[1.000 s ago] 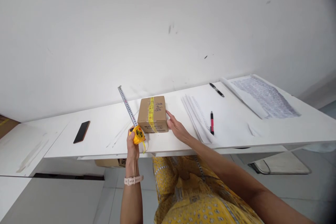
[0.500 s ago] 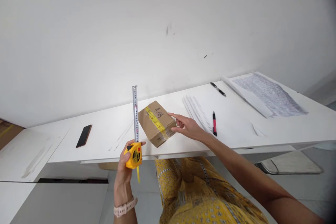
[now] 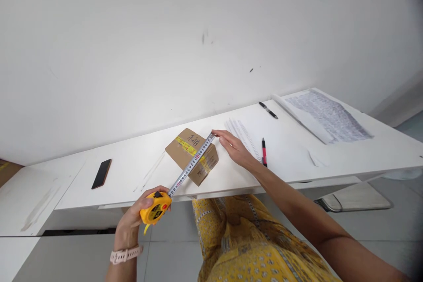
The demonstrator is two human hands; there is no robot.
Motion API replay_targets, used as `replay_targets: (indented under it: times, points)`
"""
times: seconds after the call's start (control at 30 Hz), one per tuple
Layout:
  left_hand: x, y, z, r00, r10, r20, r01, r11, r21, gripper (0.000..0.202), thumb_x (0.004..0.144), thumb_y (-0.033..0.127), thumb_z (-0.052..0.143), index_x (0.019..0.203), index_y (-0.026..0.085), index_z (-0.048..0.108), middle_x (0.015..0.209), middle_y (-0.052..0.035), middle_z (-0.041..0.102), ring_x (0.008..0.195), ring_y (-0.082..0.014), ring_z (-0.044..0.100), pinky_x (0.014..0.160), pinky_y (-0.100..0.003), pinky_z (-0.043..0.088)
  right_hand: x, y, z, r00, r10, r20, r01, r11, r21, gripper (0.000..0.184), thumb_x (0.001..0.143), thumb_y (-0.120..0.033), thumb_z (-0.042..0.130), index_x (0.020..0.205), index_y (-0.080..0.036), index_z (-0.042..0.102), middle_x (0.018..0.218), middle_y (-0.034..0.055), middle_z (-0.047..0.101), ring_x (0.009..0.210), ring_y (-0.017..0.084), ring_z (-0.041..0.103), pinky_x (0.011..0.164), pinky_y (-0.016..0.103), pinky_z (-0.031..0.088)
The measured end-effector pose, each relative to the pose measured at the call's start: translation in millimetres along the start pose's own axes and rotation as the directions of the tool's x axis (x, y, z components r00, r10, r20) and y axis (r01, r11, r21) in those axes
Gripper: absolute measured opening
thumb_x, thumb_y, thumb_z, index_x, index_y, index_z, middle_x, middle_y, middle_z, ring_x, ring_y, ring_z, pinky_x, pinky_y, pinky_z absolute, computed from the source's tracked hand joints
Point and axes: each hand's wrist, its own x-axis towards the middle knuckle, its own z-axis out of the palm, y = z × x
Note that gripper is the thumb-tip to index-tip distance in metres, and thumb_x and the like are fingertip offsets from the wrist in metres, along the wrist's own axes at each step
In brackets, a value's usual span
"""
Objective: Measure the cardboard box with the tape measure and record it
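Observation:
My left hand (image 3: 140,209) is wrapped round the yellow case of a tape measure (image 3: 156,208), held just off the front edge of the white desk. Its silver blade runs out diagonally, up and to the right, across a small cardboard box (image 3: 176,150). That box carries yellow tape and black handwriting on top. My right hand (image 3: 233,146) pinches the blade's end near the box's right upper corner. Whether the blade touches the cardboard, I cannot tell.
On the white desk (image 3: 132,158) lie a dark phone (image 3: 102,173) at left, a red and black pen (image 3: 264,152), a black pen (image 3: 268,110), and written sheets (image 3: 325,114) at right. A white wall (image 3: 132,53) rises behind. Another carton (image 3: 9,176) shows at far left.
The blade has swung from upright to a slant over the box. My right hand has let go of the box and now grips the blade's end. My left hand has moved left and down.

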Motion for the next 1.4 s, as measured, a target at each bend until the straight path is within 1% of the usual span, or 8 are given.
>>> replay_targets:
  times: [0.4, 0.67, 0.9, 1.03, 1.13, 1.23, 1.33, 1.4]
  points:
    - [-26.5, 2.7, -19.4, 0.999, -0.050, 0.000, 0.050, 0.998, -0.036, 0.059, 0.069, 0.055, 0.073, 0.113, 0.015, 0.071, 0.091, -0.0193, 0.070, 0.081, -0.0336, 0.071, 0.042, -0.029, 0.054, -8.4, -6.9, 22.2, 0.972, -0.220, 0.085, 0.236, 0.913, -0.332, 0.039, 0.103, -0.037, 0.040, 0.124, -0.023, 0.069, 0.127, 0.0117, 0.068, 0.119, 0.027, 0.058, 0.103, 0.050, 0.049]
    - [-18.5, -8.3, -23.8, 0.997, -0.029, -0.068, 0.027, 0.999, -0.040, 0.064, 0.064, 0.049, 0.075, 0.120, 0.018, 0.067, 0.083, -0.0158, 0.071, 0.072, -0.0311, 0.070, 0.039, -0.027, 0.050, -18.7, -0.2, 24.2, 0.973, -0.191, 0.127, 0.229, 0.857, -0.462, 0.042, 0.099, -0.040, 0.045, 0.132, -0.021, 0.064, 0.140, 0.0122, 0.063, 0.123, 0.030, 0.060, 0.102, 0.051, 0.048]
    - [-13.3, -19.0, -21.5, 1.000, -0.009, -0.002, 0.009, 0.999, -0.033, 0.063, 0.061, 0.049, 0.076, 0.116, 0.020, 0.067, 0.082, -0.0124, 0.069, 0.063, -0.0248, 0.066, 0.040, -0.026, 0.047, -19.8, -0.2, 19.2, 0.992, -0.111, 0.055, 0.122, 0.953, -0.277, 0.042, 0.098, -0.042, 0.047, 0.134, -0.025, 0.060, 0.144, 0.0123, 0.058, 0.128, 0.029, 0.057, 0.107, 0.052, 0.046]
    - [-23.6, -26.6, -11.4, 0.990, 0.116, -0.078, -0.118, 0.993, -0.026, 0.065, 0.060, 0.057, 0.075, 0.114, 0.020, 0.070, 0.090, -0.0144, 0.071, 0.069, -0.0248, 0.065, 0.044, -0.026, 0.048, -24.3, 10.6, 16.1, 0.993, 0.111, -0.037, -0.112, 0.993, -0.033, 0.053, 0.099, -0.049, 0.046, 0.147, -0.027, 0.045, 0.149, 0.0137, 0.052, 0.123, 0.027, 0.061, 0.098, 0.048, 0.052]
    - [-13.3, -35.9, 12.4, 0.945, 0.248, -0.214, -0.263, 0.964, -0.045, 0.066, 0.060, 0.057, 0.076, 0.113, 0.020, 0.069, 0.102, -0.0160, 0.072, 0.066, -0.0220, 0.063, 0.045, -0.028, 0.050, -30.6, 20.9, 20.3, 0.964, 0.266, 0.011, -0.266, 0.964, 0.026, 0.053, 0.099, -0.053, 0.043, 0.145, -0.026, 0.047, 0.144, 0.0139, 0.057, 0.124, 0.027, 0.060, 0.099, 0.047, 0.050]
    - [15.8, -49.8, 44.7, 0.848, 0.330, -0.414, -0.398, 0.913, -0.089, 0.063, 0.059, 0.055, 0.077, 0.109, 0.019, 0.066, 0.127, -0.0181, 0.065, 0.061, -0.0178, 0.062, 0.049, -0.032, 0.054, -40.4, 24.1, 29.9, 0.955, 0.293, 0.053, -0.294, 0.955, 0.021, 0.053, 0.098, -0.055, 0.042, 0.141, -0.025, 0.052, 0.138, 0.0131, 0.061, 0.124, 0.027, 0.058, 0.097, 0.046, 0.051]
    - [43.6, -62.0, 69.8, 0.765, 0.339, -0.548, -0.469, 0.876, -0.112, 0.063, 0.058, 0.055, 0.077, 0.108, 0.020, 0.064, 0.104, -0.0118, 0.070, 0.060, -0.0189, 0.063, 0.050, -0.033, 0.055, -52.0, 15.8, 36.7, 0.971, 0.239, 0.028, -0.239, 0.971, -0.005, 0.056, 0.097, -0.057, 0.045, 0.142, -0.025, 0.053, 0.128, 0.0128, 0.062, 0.112, 0.026, 0.060, 0.089, 0.042, 0.055]
    - [52.3, -63.1, 77.9, 0.744, 0.338, -0.576, -0.487, 0.865, -0.121, 0.062, 0.060, 0.055, 0.075, 0.110, 0.020, 0.063, 0.089, -0.0065, 0.068, 0.060, -0.0201, 0.064, 0.050, -0.032, 0.054, -57.5, 4.0, 36.3, 0.979, 0.201, 0.007, -0.201, 0.979, -0.030, 0.060, 0.095, -0.056, 0.049, 0.147, -0.027, 0.047, 0.116, 0.0104, 0.062, 0.095, 0.022, 0.062, 0.079, 0.039, 0.056]
